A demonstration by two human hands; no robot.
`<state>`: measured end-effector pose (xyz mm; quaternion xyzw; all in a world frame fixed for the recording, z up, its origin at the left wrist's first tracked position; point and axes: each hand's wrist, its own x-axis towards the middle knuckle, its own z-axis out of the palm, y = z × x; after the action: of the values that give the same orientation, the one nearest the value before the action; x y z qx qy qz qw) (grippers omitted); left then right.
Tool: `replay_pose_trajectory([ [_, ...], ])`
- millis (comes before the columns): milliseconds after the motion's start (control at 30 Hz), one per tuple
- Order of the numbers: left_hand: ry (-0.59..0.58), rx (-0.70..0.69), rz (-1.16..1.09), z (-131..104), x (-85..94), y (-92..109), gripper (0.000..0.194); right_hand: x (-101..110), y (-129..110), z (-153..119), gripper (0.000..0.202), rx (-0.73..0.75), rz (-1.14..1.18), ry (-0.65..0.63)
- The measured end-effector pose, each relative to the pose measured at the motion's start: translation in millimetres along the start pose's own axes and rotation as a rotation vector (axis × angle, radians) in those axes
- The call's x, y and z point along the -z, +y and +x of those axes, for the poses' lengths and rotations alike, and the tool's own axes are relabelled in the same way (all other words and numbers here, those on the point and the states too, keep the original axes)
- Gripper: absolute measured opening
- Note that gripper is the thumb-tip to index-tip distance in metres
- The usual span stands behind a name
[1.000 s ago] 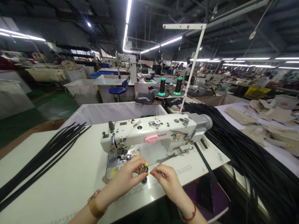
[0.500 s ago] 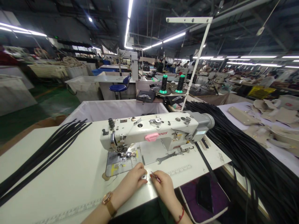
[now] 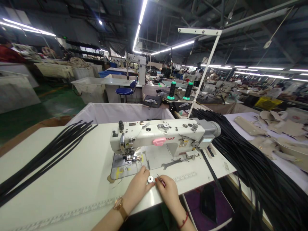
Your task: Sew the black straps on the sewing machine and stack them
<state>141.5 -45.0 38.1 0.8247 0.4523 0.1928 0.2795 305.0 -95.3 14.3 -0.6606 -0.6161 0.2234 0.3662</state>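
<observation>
A small round metal bobbin [image 3: 150,179] is held between the thumb and fingers of my left hand [image 3: 139,183], just over the white table's front part. Close on its right, my right hand [image 3: 167,187] is closed on a thin pointed tool [image 3: 160,179], whose tip points up and left. The two hands are slightly apart. Behind them stands a white sewing machine [image 3: 154,138] with a pink piece on its front. Its needle area and metal plate [image 3: 125,168] lie to the left of my hands.
Black strips [image 3: 48,154] lie on the table's left side, and a larger bundle [image 3: 243,154] on the right. A wrench [image 3: 172,163] rests under the machine arm. A phone [image 3: 209,203] lies on a purple surface below. Two black thread cones [image 3: 172,90] stand behind.
The view has shifted slightly, so the machine sits a little further right. The bobbin's round face shows more fully in my left hand. Both hands keep their grips.
</observation>
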Motion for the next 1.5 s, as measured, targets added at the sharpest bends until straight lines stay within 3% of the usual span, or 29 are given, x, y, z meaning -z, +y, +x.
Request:
replay_pose_trajectory([
  [200,0.043,0.002,-0.206,-11,4.0,-5,0.010,3,-14,-4,0.029,-0.013,0.117,0.015],
  [300,0.026,0.118,-0.595,-26,7.8,-4,0.021,2,-29,-11,0.030,-0.031,0.189,0.029],
  [433,0.040,0.275,-1.205,-50,20.3,6,0.052,-3,-53,-22,0.028,-0.068,0.396,0.057],
  [567,0.113,0.437,-1.490,-76,38.7,14,0.060,-15,-77,-31,0.023,-0.058,0.493,0.024],
  [800,0.129,0.435,-1.457,-115,48.0,-1,0.046,-28,-106,-41,0.024,0.025,0.425,-0.013],
  [1067,0.112,0.262,-1.420,-148,66.8,4,0.034,-25,-146,-52,0.026,0.129,0.344,0.023],
  [1267,0.094,0.209,-1.409,-168,74.9,6,0.022,-12,-177,-56,0.014,0.413,0.136,-0.189],
  [1400,0.128,0.195,-1.400,-181,83.4,3,0.023,-11,-182,-57,0.023,0.394,-0.041,-0.161],
  [1500,0.168,0.235,-1.401,-190,87.4,-2,0.023,-13,-185,-64,0.026,0.390,0.025,-0.128],
])
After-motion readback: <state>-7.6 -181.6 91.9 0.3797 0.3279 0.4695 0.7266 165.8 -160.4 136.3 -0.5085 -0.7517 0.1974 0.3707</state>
